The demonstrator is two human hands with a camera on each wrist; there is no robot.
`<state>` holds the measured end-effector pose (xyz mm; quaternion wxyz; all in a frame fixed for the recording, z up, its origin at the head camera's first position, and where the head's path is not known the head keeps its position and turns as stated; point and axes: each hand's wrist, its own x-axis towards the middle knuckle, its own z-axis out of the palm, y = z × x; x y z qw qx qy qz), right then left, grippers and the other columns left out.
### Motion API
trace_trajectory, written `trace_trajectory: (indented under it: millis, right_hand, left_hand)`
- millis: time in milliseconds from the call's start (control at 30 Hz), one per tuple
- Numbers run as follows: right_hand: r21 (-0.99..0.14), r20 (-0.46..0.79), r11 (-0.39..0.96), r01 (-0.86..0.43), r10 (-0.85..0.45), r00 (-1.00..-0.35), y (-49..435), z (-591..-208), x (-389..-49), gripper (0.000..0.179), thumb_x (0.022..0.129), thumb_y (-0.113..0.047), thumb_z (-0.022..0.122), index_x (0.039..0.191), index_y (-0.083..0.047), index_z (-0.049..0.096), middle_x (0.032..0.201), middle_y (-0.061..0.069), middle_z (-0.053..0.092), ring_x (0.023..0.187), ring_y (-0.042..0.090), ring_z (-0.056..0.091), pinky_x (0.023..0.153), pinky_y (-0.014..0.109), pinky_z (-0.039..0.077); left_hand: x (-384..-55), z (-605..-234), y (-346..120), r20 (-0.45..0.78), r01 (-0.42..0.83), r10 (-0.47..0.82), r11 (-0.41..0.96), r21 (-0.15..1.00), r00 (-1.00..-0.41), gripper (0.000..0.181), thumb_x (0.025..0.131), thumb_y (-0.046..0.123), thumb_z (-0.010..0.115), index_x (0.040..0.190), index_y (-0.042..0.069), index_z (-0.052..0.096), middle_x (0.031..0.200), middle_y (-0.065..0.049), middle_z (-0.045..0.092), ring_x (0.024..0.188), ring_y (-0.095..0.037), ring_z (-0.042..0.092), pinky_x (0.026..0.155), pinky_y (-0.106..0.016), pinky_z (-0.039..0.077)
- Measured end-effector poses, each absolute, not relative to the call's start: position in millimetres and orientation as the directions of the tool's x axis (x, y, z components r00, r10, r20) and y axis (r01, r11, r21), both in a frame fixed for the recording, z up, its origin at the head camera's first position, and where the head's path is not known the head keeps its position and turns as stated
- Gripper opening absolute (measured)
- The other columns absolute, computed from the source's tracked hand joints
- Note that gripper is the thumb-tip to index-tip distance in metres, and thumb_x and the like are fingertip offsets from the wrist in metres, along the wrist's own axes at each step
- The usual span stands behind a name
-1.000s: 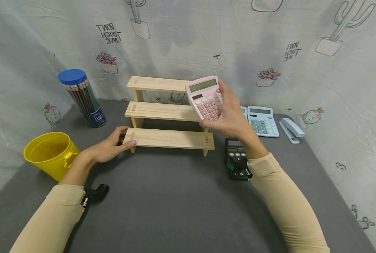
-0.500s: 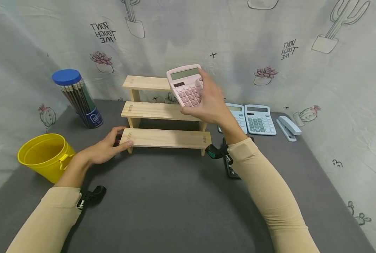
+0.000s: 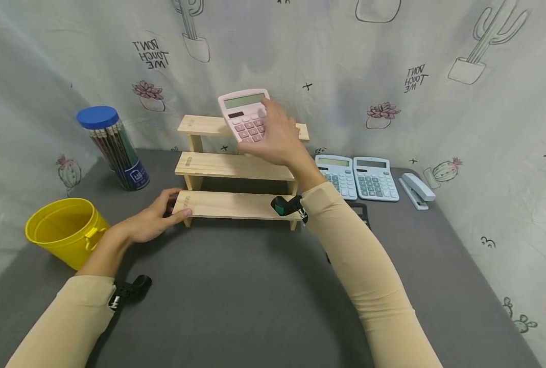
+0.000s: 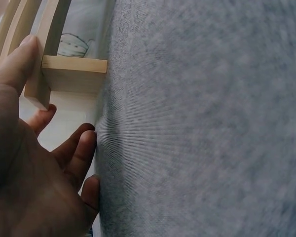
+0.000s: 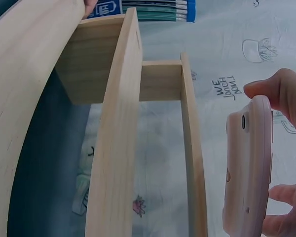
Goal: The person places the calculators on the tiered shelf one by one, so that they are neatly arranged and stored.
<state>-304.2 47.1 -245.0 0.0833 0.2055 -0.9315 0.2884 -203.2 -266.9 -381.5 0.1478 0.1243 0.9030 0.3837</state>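
Observation:
A light wooden three-tier shelf (image 3: 229,166) stands at the back of the table. My left hand (image 3: 148,222) holds the left end of its lowest board; in the left wrist view the thumb (image 4: 20,61) lies on top of that board and the index fingertip shows below it. My right hand (image 3: 277,134) grips a pink calculator (image 3: 230,111) by its right side, raised in front of the top board with its keys and display facing me. In the right wrist view the calculator (image 5: 246,173) appears edge-on, apart from the top board (image 5: 193,148).
Two light-blue calculators (image 3: 376,186) stand at the back right, beside a pale blue stapler (image 3: 417,190). A black calculator (image 3: 360,209) is mostly hidden by my right sleeve. On the left are a yellow bucket (image 3: 68,243) and a blue-lidded jar of pencils (image 3: 116,153).
My right hand has carried the pink calculator leftward and up, from the shelf's right end to before its top board. My left hand stays at the lowest board.

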Motion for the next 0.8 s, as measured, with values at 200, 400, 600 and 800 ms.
trace_trajectory:
  millis: [200, 400, 600, 800]
  right_hand:
    - [-0.533, 0.213, 0.746, -0.399, -0.337, -0.917, 35.1, -247.2, -311.9, 0.114, 0.072, -0.053, 0.079, 0.164, -0.020, 0.019, 0.159, 0.006, 0.035, 0.136, 0.025, 0.038, 0.114, 0.041, 0.029]
    - [-0.556, 0.180, 0.752, -0.355, -0.307, -0.934, 34.3, -241.5, -317.7, 0.112, 0.075, -0.055, 0.078, 0.164, -0.022, 0.019, 0.159, 0.005, 0.035, 0.135, 0.027, 0.038, 0.114, 0.046, 0.030]
    - [-0.513, 0.164, 0.793, -0.329, -0.286, -0.944, 24.4, -241.5, -320.9, 0.106, 0.075, -0.055, 0.077, 0.161, -0.023, 0.026, 0.165, 0.002, 0.027, 0.136, 0.032, 0.037, 0.113, 0.049, 0.029]
    - [-0.437, 0.156, 0.847, -0.302, -0.260, -0.953, 11.7, -246.7, -319.8, 0.104, 0.074, -0.058, 0.077, 0.160, -0.024, 0.030, 0.167, 0.002, 0.023, 0.138, 0.034, 0.034, 0.111, 0.047, 0.030]
  left_hand:
    - [-202.0, -384.3, -269.0, -0.182, 0.099, 0.337, 0.668, 0.738, -0.924, 0.084, 0.107, 0.047, 0.052, 0.160, 0.006, 0.003, 0.150, -0.030, 0.029, 0.131, -0.042, 0.043, 0.098, -0.052, 0.042]
    - [-205.5, -381.1, -266.7, -0.200, 0.082, 0.326, 0.679, 0.730, -0.924, 0.085, 0.106, 0.050, 0.052, 0.161, 0.008, 0.003, 0.152, -0.029, 0.031, 0.133, -0.042, 0.042, 0.095, -0.050, 0.043]
    - [-205.9, -380.7, -268.7, -0.180, 0.109, 0.339, 0.681, 0.725, -0.923, 0.084, 0.106, 0.052, 0.051, 0.160, 0.006, 0.005, 0.151, -0.030, 0.032, 0.131, -0.043, 0.043, 0.092, -0.047, 0.044]
    - [-204.8, -385.7, -270.0, -0.171, 0.109, 0.339, 0.669, 0.736, -0.925, 0.085, 0.105, 0.053, 0.050, 0.160, 0.006, 0.006, 0.150, -0.030, 0.033, 0.131, -0.042, 0.043, 0.093, -0.047, 0.044]
